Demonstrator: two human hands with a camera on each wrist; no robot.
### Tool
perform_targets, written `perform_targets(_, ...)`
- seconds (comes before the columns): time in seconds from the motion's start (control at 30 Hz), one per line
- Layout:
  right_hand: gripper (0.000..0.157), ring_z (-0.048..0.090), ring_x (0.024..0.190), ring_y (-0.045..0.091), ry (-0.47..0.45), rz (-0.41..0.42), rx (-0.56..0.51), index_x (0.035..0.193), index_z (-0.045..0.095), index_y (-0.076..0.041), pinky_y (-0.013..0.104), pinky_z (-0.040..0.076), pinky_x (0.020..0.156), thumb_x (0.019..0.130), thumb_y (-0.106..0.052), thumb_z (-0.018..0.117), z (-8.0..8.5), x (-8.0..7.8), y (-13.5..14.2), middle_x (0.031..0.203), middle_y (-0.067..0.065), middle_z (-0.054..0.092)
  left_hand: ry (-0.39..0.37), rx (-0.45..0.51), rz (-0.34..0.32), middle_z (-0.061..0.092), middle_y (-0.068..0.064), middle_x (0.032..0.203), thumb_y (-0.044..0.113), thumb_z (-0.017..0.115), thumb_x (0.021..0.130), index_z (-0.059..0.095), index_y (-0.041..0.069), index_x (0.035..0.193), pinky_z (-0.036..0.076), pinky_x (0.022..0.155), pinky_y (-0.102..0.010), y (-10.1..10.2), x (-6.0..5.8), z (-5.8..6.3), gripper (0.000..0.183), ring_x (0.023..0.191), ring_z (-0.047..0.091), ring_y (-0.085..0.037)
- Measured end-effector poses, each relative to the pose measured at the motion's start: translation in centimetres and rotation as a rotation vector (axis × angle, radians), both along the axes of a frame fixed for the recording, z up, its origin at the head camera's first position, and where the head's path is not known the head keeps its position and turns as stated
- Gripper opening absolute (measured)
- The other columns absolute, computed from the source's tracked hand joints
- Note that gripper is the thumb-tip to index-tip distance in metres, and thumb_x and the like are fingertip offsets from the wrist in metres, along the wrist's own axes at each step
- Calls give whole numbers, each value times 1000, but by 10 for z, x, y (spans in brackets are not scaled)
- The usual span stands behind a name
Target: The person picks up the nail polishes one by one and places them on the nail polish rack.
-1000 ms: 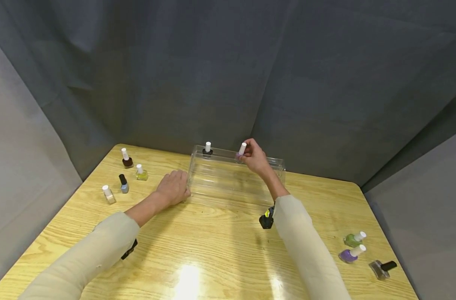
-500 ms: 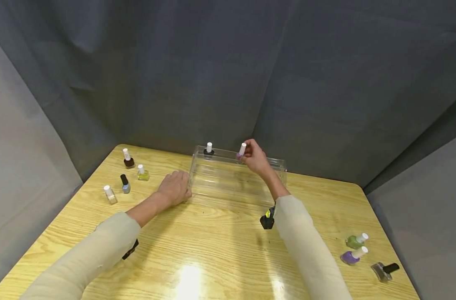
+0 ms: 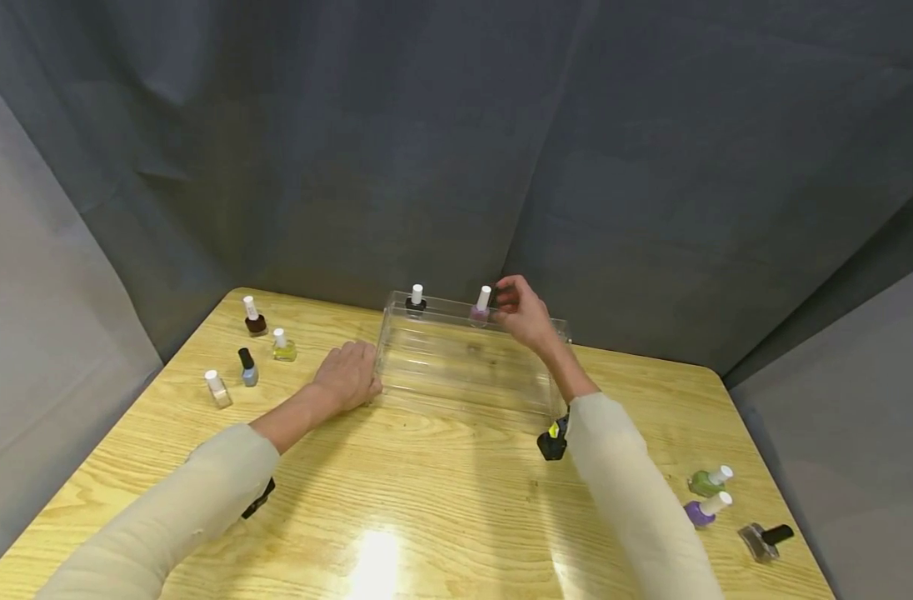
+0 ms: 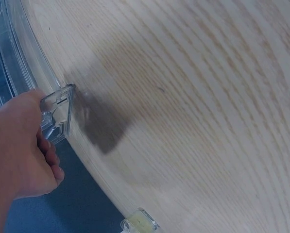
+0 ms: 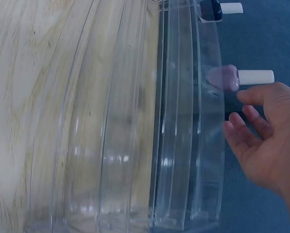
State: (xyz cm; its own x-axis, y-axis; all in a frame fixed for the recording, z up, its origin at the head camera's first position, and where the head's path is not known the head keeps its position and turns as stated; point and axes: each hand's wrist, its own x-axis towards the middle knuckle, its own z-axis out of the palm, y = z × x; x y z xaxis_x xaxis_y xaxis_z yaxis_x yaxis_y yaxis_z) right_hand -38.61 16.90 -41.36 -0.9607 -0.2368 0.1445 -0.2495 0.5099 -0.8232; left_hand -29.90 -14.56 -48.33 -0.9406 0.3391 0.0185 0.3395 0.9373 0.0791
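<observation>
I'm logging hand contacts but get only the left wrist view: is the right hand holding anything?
Observer: No, the right hand holds nothing; its fingers are open beside a lilac glass bottle with a white cap.
Operator: Are any bottles on the clear plastic tiered rack?
Observer: Yes, that one and a near-black glass bottle with a white cap, both on its back tier.
Operator: Anything on the person's right side of the wooden table?
Observer: Three bottles: a white-capped green one, a white-capped purple one and a black-capped greyish one.
</observation>
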Motion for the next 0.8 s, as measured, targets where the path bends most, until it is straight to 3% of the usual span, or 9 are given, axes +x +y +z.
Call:
perform_targets(0.5,36,56,117,35,75,-51,77,134,49,-2,50,47,93,99,-9,58,28,25,49,128,20,55,-7,7,6,47,-8,91,26,59,93,46,5,97,41,77,-43,-4,-3,-1,25,88,46,-28)
perform_targets(0.67,34,55,116,35,94,-122,62,131,50,-3,50,45,93,100,-12,58,36,39,72,125,18,55,-3,13,3,50,-10,94,26,59,93,48,4,100,43,80,-45,-4,-4,-1,26,91,48,-30)
perform_targets(0.8,34,53,116,37,70,-131,123,132,49,-5,52,44,91,101,-19,57,43,56,92,125,18,54,1,1,3,50,-12,95,27,59,93,48,3,101,43,80,-46,-2,-4,-1,28,91,48,-30)
